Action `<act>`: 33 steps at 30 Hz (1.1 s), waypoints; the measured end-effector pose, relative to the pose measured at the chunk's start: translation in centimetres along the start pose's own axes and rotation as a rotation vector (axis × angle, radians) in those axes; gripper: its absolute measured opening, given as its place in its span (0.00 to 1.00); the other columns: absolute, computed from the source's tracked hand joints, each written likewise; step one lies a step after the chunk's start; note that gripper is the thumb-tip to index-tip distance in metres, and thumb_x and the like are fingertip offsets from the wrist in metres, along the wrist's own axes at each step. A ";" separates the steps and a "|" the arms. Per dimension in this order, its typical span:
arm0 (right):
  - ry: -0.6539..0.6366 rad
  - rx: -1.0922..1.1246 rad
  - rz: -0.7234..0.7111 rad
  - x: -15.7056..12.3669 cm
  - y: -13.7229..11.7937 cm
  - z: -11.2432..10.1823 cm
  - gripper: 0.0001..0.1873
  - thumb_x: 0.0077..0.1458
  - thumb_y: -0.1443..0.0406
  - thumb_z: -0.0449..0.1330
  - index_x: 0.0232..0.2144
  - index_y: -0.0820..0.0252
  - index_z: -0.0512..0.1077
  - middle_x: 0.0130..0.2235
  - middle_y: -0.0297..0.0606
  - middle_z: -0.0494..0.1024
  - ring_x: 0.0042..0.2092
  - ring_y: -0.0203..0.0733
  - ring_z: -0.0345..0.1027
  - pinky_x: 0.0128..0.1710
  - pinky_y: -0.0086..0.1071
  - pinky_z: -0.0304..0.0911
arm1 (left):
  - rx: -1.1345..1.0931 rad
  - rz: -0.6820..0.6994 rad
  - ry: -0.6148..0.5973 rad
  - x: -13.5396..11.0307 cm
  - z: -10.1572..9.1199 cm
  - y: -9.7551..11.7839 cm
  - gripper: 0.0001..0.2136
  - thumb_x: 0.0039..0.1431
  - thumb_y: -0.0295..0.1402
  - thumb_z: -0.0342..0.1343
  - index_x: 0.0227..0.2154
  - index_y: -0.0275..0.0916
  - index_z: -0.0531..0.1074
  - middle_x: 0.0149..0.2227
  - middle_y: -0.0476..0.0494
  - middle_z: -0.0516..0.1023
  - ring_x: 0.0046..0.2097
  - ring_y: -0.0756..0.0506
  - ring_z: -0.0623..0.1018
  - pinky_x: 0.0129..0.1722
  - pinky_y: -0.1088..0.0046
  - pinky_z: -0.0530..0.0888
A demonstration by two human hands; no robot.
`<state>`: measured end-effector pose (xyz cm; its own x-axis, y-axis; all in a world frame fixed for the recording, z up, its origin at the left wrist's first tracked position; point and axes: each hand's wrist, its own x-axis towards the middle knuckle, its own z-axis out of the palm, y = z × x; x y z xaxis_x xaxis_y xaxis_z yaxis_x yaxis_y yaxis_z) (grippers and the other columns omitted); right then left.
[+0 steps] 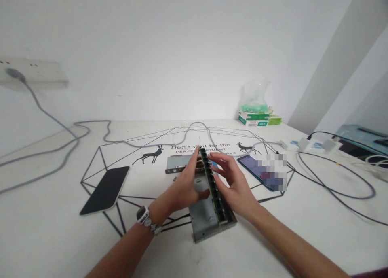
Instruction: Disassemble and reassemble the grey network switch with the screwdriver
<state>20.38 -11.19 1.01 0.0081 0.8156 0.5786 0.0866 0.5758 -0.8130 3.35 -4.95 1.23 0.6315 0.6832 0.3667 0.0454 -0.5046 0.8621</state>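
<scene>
Plainly long, green-edged board point(213, 185), black sockets point(220, 210)

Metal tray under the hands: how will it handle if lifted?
The metal tray is probably stiff, given its flat floor and raised edge. It's unlikely to roll, being straight-sided. It may feel right-heavy if the row of black ports along that side is attached.

Left grip point(186, 187) and right grip point(235, 185) hold a circuit board point(212, 185) between them.
</scene>
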 end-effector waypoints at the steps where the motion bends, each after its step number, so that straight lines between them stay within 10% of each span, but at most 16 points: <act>1: -0.008 -0.024 0.004 0.0 0.0 0.0 0.19 0.62 0.65 0.58 0.55 0.48 0.64 0.58 0.41 0.67 0.61 0.44 0.63 0.59 0.43 0.63 | 0.017 0.022 0.018 0.1 -0.3 -0.3 0.57 0.47 0.26 0.68 0.72 0.42 0.34 0.68 0.27 0.56 0.66 0.30 0.61 0.67 0.49 0.55; 13: -0.072 -0.211 -0.067 -0.1 -0.6 0.1 0.08 0.65 0.66 0.52 0.43 0.56 0.71 0.45 0.40 0.73 0.48 0.42 0.67 0.47 0.36 0.64 | 0.584 0.269 0.078 0.9 -2.4 -1.5 0.54 0.53 0.29 0.63 0.71 0.43 0.27 0.70 0.28 0.48 0.69 0.31 0.55 0.65 0.46 0.60; 33: -0.121 -0.236 0.339 1.5 1.2 -2.8 0.21 0.60 0.50 0.57 0.24 0.58 0.63 0.21 0.27 0.58 0.23 0.33 0.51 0.23 0.28 0.47 | 0.763 0.361 0.104 0.6 -4.5 3.4 0.49 0.51 0.24 0.59 0.71 0.43 0.36 0.65 0.32 0.58 0.64 0.33 0.61 0.64 0.46 0.62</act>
<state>23.26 -9.47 1.06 -0.0400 0.9654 0.2577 0.3251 0.2564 -0.9103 0.41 -3.89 5.98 0.6351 0.4378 0.6363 0.3874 -0.8933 0.2280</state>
